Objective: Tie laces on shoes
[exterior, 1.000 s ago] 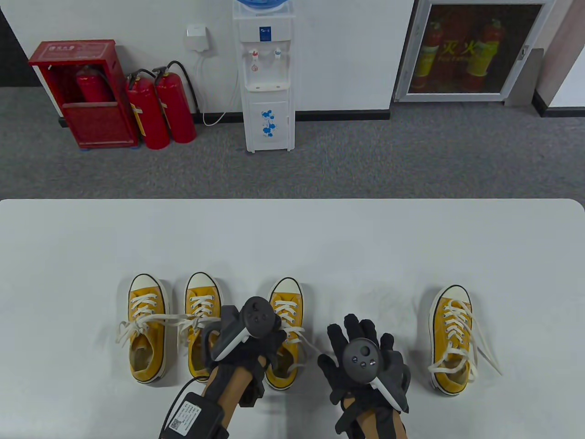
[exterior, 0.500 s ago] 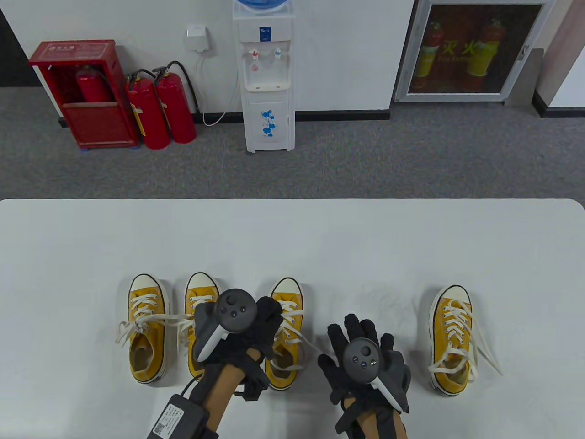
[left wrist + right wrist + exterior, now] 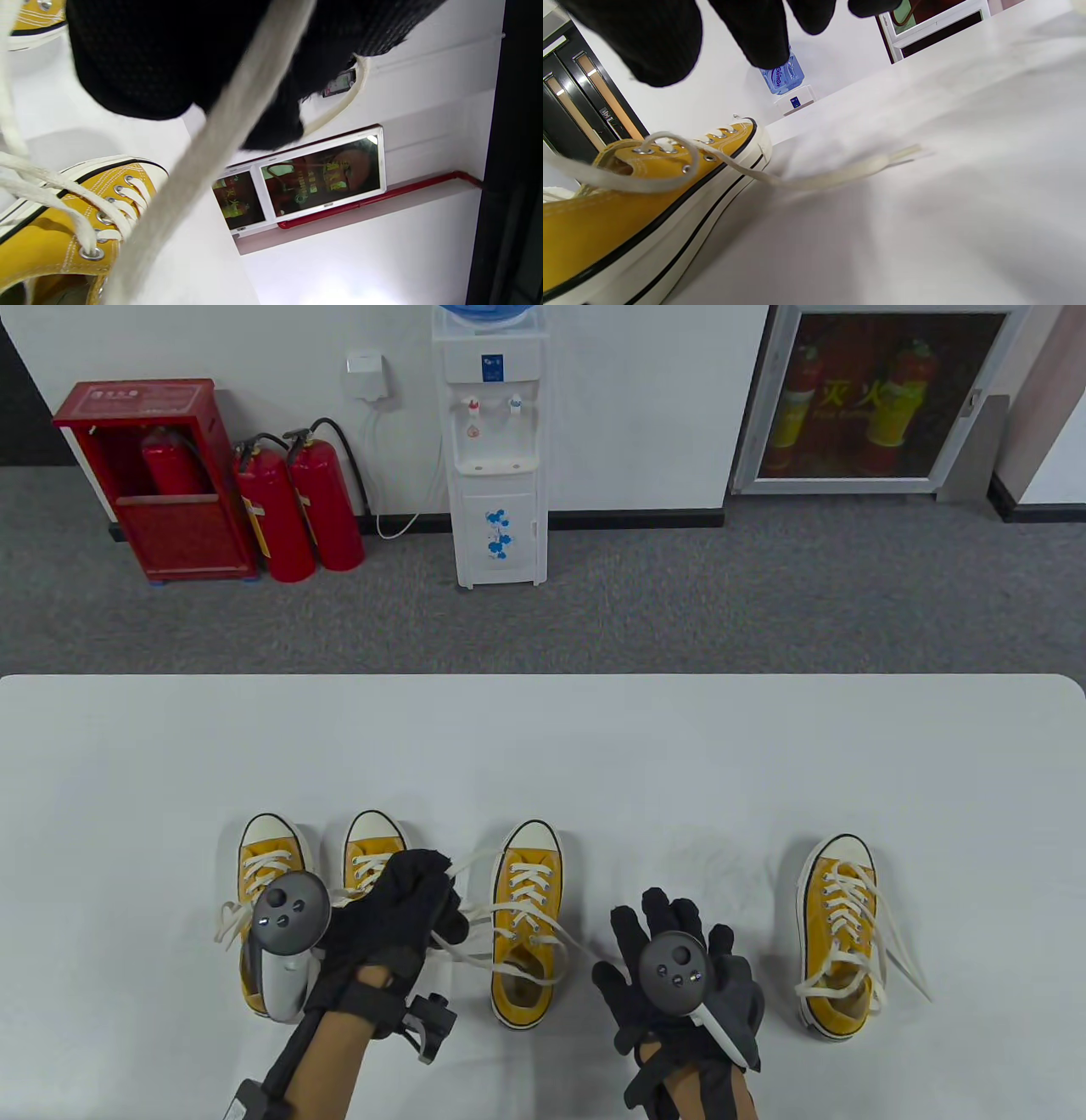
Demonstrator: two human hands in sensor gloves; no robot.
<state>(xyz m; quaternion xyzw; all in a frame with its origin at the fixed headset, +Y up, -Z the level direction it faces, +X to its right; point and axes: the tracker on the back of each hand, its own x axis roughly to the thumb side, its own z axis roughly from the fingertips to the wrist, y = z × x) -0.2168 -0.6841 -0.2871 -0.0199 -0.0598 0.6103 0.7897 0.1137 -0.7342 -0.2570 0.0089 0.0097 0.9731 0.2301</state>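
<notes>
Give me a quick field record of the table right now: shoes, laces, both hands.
shoes: four yellow canvas sneakers in a row on the white table
third sneaker: one lace end pulled left
lace: gripped by the left hand, stretched off the third sneaker
right hand: fingers spread, holds nothing, between the third sneaker and the far-right sneaker
loose lace end: lies on the table beside the third sneaker
knots: none tied on the third sneaker
</notes>
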